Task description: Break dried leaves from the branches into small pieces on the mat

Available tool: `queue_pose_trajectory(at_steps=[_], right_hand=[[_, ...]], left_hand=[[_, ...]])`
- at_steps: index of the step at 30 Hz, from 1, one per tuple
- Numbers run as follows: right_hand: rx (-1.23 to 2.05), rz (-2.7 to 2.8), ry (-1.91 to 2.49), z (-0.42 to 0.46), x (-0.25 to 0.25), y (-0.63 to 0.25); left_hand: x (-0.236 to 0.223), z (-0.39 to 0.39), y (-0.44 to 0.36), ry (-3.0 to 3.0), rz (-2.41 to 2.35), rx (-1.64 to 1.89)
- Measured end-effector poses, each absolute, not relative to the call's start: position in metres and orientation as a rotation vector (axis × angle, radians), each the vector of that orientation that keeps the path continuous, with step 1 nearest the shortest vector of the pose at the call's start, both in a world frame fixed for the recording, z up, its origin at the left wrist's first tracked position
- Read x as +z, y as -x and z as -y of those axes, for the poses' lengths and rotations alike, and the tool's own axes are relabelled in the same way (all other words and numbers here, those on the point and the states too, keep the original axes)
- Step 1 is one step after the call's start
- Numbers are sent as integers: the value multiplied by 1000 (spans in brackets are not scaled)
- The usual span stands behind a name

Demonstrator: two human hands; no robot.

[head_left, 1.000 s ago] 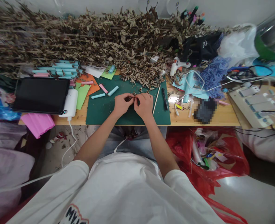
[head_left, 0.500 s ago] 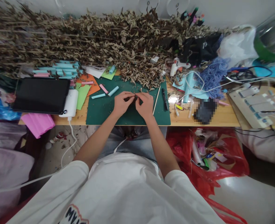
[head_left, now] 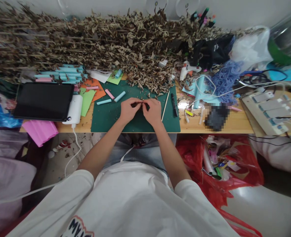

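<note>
Over the green cutting mat (head_left: 105, 120), my left hand (head_left: 129, 110) and my right hand (head_left: 153, 112) meet at the fingertips. Both are closed in a pinch. A small brownish bit shows at the fingertips, too small to name. Just beyond them lies a heap of dried leaves (head_left: 152, 79). Two blue paper rolls, one of them a short roll (head_left: 120, 96), and a pink roll (head_left: 109, 94) rest on the mat left of my hands. To the right lie a thin wooden stick (head_left: 165, 106) and a black pen (head_left: 174, 105).
Dried leafy stalks (head_left: 86, 42) fill the back of the table. At left are a black tablet (head_left: 43, 101), a white power bank (head_left: 75, 108) and stacked blue rolls (head_left: 66, 74). A glue gun (head_left: 188, 69), blue yarn (head_left: 225, 80) and a power strip (head_left: 266, 110) lie right.
My fingertips have shifted very slightly, and the dark bit under them shows less now. Everything else stays where it was.
</note>
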State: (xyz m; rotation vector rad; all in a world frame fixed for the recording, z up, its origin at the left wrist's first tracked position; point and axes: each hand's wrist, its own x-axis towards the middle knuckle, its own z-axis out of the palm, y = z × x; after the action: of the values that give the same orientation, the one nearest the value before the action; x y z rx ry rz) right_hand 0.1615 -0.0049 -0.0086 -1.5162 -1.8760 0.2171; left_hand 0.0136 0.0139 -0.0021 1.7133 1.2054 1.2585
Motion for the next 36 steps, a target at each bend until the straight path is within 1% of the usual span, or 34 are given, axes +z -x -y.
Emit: queue_pose_trajectory(at_steps=[9, 16, 24, 36], right_hand=[[106, 1837, 1614, 8, -6, -158], [178, 1734, 1623, 7, -7, -163], [180, 1835, 1510, 6, -8, -162], [236, 1853, 1526, 4, -10, -163]], left_hand=[[-5, -14, -14, -1697, -1241, 1237], [-5, -15, -13, -1744, -1224, 1255], [-1, -14, -14, -1761, -1197, 1271], [-2, -14, -12, -1736, -1181, 1252]])
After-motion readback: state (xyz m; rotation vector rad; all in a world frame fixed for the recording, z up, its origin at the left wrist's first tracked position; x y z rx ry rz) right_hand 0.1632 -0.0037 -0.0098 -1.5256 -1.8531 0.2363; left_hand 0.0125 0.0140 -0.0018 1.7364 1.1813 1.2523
